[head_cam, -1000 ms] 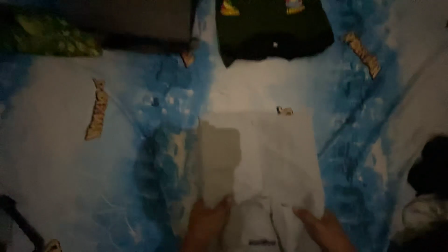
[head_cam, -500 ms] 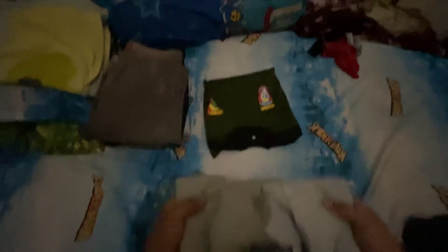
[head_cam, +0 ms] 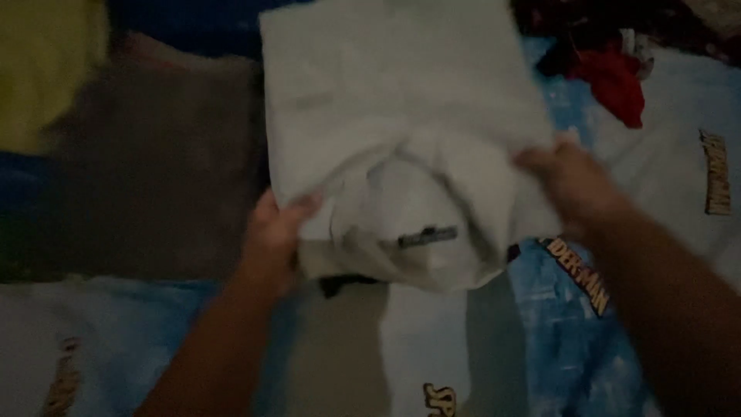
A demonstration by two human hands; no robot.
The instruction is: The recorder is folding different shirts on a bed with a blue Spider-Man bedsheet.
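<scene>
A folded white garment (head_cam: pixel 401 131) with a small dark label fills the middle of the head view. My left hand (head_cam: pixel 274 232) grips its lower left edge and my right hand (head_cam: pixel 567 181) grips its right edge. The garment lies over a dark folded garment (head_cam: pixel 333 284), of which only a small corner shows under its lower left. The picture is dim and a little blurred.
A folded grey-brown garment (head_cam: pixel 154 177) lies to the left, with a yellow one (head_cam: pixel 42 69) beyond it. A red cloth (head_cam: pixel 614 85) sits among a pile at the top right. Everything rests on a blue and white printed bedsheet (head_cam: pixel 556 332).
Both hands have carried the folded white garment away from me and onto the dark folded garment, which is now almost wholly covered. The view has shifted forward with them.
</scene>
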